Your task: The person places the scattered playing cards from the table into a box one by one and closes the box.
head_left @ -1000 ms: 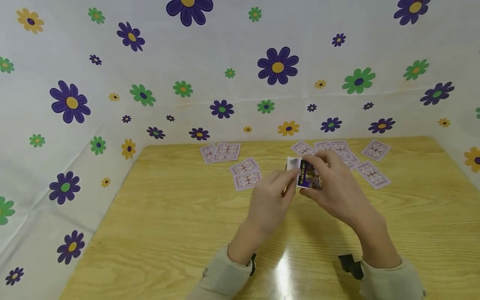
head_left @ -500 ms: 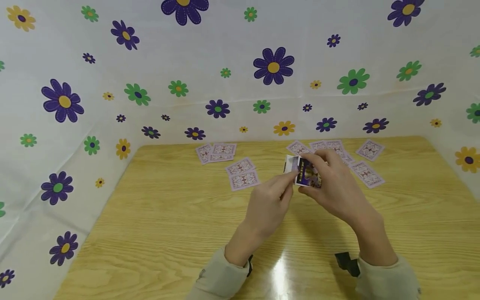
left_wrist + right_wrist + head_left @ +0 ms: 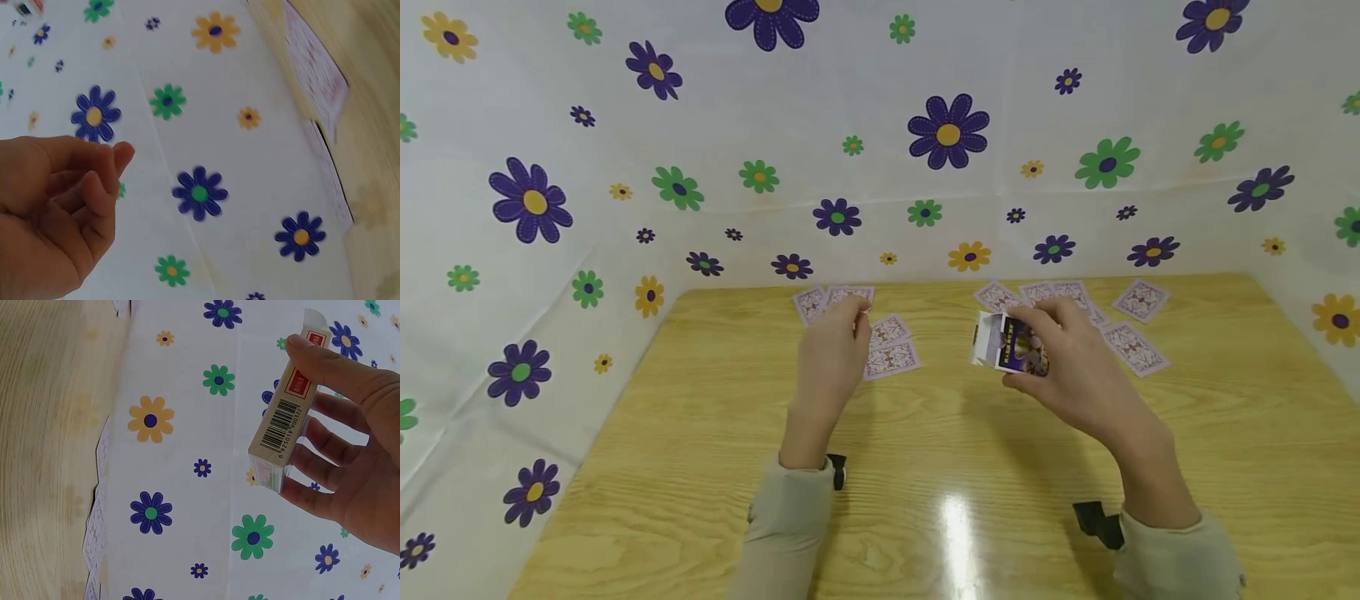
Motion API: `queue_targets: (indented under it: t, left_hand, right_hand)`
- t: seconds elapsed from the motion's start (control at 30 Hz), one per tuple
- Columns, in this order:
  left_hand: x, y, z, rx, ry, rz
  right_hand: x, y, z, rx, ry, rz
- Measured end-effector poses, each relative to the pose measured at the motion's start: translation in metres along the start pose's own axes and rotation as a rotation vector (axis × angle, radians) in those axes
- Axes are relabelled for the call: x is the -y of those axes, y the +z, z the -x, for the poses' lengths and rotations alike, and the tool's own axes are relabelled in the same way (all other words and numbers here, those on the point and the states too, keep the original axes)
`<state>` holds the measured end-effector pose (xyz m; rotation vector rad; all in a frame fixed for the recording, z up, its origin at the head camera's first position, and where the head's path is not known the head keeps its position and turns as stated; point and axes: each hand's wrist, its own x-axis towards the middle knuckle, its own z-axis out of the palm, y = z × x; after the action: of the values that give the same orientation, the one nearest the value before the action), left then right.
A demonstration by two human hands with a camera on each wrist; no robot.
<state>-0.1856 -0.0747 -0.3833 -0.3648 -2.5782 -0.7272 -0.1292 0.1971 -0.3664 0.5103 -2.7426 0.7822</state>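
My right hand (image 3: 1067,358) grips a small playing-card box (image 3: 1024,346) above the table, fingers on one side and thumb on the other. A white flap stands out at the box's left end in the head view. The right wrist view shows a narrow side of the card box (image 3: 278,419) with a barcode and red labels. My left hand (image 3: 831,358) is apart from the box, over the left group of playing cards (image 3: 891,358), partly hiding them. In the left wrist view its fingers (image 3: 94,200) hang loosely curled and nothing shows between them.
More face-down playing cards (image 3: 1135,348) lie at the back right of the wooden table (image 3: 700,433), some partly hidden behind my right hand. A white flowered cloth (image 3: 880,100) rises along the back and sides.
My left hand has let go of the box's flap end and moved left toward the cards there. The right hand still holds the box in nearly the same place.
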Motion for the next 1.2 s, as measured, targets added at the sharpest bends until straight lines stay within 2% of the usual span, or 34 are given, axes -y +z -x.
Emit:
queue_targets:
  t: [0.1,0.17,0.33,0.4,0.5,0.6,0.7,1.03,1.2]
  left_hand:
    - [0.014,-0.001,-0.008,0.113,-0.045,-0.058]
    - [0.023,0.0,-0.012,0.235,-0.056,-0.089]
    - [0.043,0.006,-0.019,0.548,0.0,-0.165]
    - [0.05,0.01,-0.022,0.625,0.021,-0.169]
    - [0.059,0.022,-0.028,0.699,0.023,-0.143]
    - [0.065,0.036,-0.031,0.744,0.005,-0.103]
    - [0.067,0.042,-0.031,0.764,-0.042,-0.082]
    - [0.071,0.05,-0.033,0.806,-0.154,-0.089]
    - [0.072,0.052,-0.034,0.783,-0.192,-0.043]
  right_hand:
    - [-0.001,-0.002,0.001,0.013,0.002,-0.002]
    - [-0.002,-0.002,0.002,0.022,0.009,-0.006]
    - [0.0,0.0,0.003,0.054,0.026,-0.022]
    - [0.0,0.001,0.003,0.066,0.032,-0.028]
    - [0.001,0.0,0.004,0.081,0.045,-0.02]
    - [0.0,0.0,0.005,0.098,0.053,-0.006]
    - [0.0,0.001,0.004,0.116,0.048,-0.01]
    - [-0.002,0.011,0.005,0.137,0.048,-0.041]
    - [-0.003,0.007,0.005,0.125,0.048,-0.033]
